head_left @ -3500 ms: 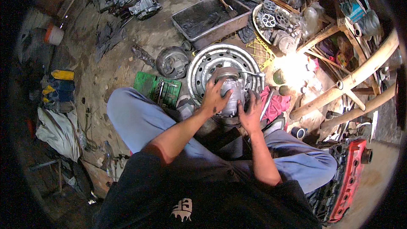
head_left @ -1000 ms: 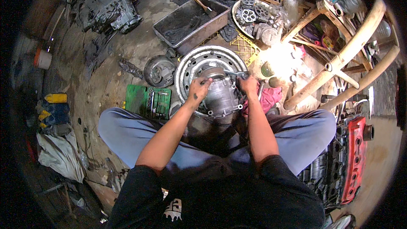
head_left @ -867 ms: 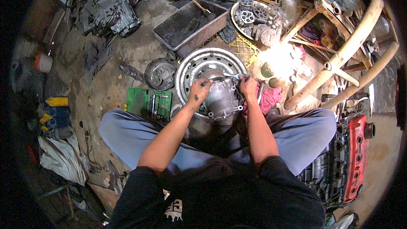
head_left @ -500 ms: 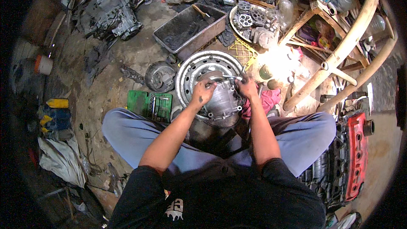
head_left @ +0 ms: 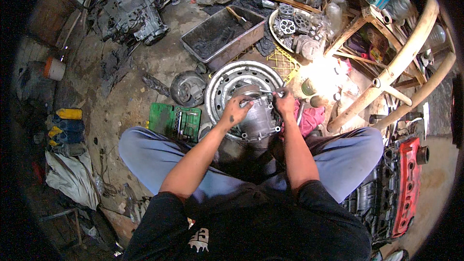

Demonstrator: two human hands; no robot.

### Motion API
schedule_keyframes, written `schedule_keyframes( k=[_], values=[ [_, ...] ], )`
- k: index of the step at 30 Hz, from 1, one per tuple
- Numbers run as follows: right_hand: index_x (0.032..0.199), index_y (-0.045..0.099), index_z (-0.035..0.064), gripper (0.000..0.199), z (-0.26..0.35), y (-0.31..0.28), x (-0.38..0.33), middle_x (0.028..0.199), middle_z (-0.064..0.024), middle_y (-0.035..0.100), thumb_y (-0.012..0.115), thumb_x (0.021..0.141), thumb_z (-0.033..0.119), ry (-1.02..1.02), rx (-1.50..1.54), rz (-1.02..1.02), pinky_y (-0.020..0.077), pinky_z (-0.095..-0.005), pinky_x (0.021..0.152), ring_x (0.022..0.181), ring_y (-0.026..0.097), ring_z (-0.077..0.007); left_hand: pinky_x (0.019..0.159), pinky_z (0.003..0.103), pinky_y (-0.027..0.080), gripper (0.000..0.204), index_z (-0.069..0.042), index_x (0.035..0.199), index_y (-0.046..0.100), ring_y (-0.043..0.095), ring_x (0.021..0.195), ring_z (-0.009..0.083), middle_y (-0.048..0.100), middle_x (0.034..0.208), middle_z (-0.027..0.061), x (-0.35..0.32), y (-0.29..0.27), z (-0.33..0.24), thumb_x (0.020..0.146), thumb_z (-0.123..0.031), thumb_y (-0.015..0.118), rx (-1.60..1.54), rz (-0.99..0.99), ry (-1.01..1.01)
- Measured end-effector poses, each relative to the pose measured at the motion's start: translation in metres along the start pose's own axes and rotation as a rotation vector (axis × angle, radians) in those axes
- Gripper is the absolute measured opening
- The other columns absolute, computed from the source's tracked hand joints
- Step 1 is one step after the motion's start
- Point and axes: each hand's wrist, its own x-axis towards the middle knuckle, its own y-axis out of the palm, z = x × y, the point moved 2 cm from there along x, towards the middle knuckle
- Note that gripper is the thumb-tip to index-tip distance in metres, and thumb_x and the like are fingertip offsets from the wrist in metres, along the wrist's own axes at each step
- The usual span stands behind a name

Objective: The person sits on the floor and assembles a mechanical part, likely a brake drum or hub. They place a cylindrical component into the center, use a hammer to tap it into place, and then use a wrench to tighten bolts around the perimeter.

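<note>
I'm looking down on a steel wheel rim (head_left: 227, 84) lying flat on the dirt floor, and everything sits relative to it. A grey metal housing (head_left: 258, 116) rests inside the rim, toward its near right edge. My left hand (head_left: 235, 111) lies curled on the housing's left top; my right hand (head_left: 284, 102) grips its far right edge, seemingly pinching a thin metal tool (head_left: 268, 92), though I cannot tell for sure. The housing looks like cast metal: heavy, rigid, probably greasy and slick. I judge it best taken with both hands low around its body or by the bolt flange, not the thin parts. Left of the rim lies a green socket case (head_left: 174, 121); beyond it a dirty tray (head_left: 217, 36); right of it a pink rag (head_left: 311, 118).
</note>
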Motion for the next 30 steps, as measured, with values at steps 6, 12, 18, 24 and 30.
schedule_keyframes(
  k=[6, 12, 18, 24, 30],
  values=[
    [0.092, 0.068, 0.0037, 0.021, 0.042, -0.026, 0.0, 0.09, -0.0083, 0.07, 0.08, 0.076, 0.01, -0.094, 0.44, -0.123, 0.0503, -0.0342, 0.079, 0.086, 0.065, -0.0205, 0.095, 0.044, 0.045, 0.032, -0.006, 0.105, 0.071, 0.062, 0.104, 0.0385, 0.069, 0.106, 0.0195, 0.006, 0.004, -0.001, 0.086, -0.032, 0.069, -0.036, -0.003, -0.007],
    [0.096, 0.071, 0.0042, 0.019, 0.079, -0.079, 0.012, 0.093, -0.006, 0.069, 0.074, 0.078, -0.001, -0.23, 0.534, -0.221, 0.0485, -0.0306, 0.081, 0.089, 0.062, -0.0156, 0.108, 0.05, 0.034, 0.047, -0.008, 0.123, 0.062, 0.047, 0.125, 0.041, 0.059, 0.124, 0.0224, 0.008, 0.012, -0.042, 0.087, -0.038, 0.068, 0.233, -0.064, 0.107],
    [0.103, 0.066, 0.0002, 0.018, 0.147, -0.145, -0.003, 0.095, -0.0061, 0.064, 0.072, 0.087, 0.006, -0.139, 1.025, -0.07, 0.054, -0.0276, 0.074, 0.085, 0.065, -0.0165, 0.113, 0.055, 0.021, 0.068, -0.011, 0.144, 0.041, 0.034, 0.133, 0.0436, 0.041, 0.142, 0.0231, 0.019, -0.006, -0.089, 0.09, -0.046, 0.062, 0.237, -0.135, 0.359],
    [0.122, 0.057, -0.002, 0.041, 0.198, -0.198, -0.041, 0.11, -0.0118, 0.06, 0.073, 0.089, 0.017, -0.033, 1.191, 0.003, 0.0588, -0.0358, 0.081, 0.093, 0.066, -0.0225, 0.109, 0.051, 0.026, 0.053, -0.01, 0.125, 0.059, 0.048, 0.125, 0.035, 0.057, 0.129, 0.0158, 0.028, -0.029, -0.156, 0.089, -0.048, 0.064, 0.203, -0.236, 0.458],
    [0.138, 0.047, 0.0009, 0.063, 0.201, -0.22, -0.054, 0.106, -0.0107, 0.062, 0.071, 0.091, 0.035, -0.011, 1.221, 0.136, 0.0551, -0.0379, 0.084, 0.098, 0.065, -0.0225, 0.084, 0.04, 0.051, 0.044, -0.003, 0.102, 0.069, 0.067, 0.093, 0.0352, 0.07, 0.096, 0.017, 0.027, -0.035, -0.183, 0.084, -0.043, 0.072, -0.03, -0.167, 0.481]
  ],
)
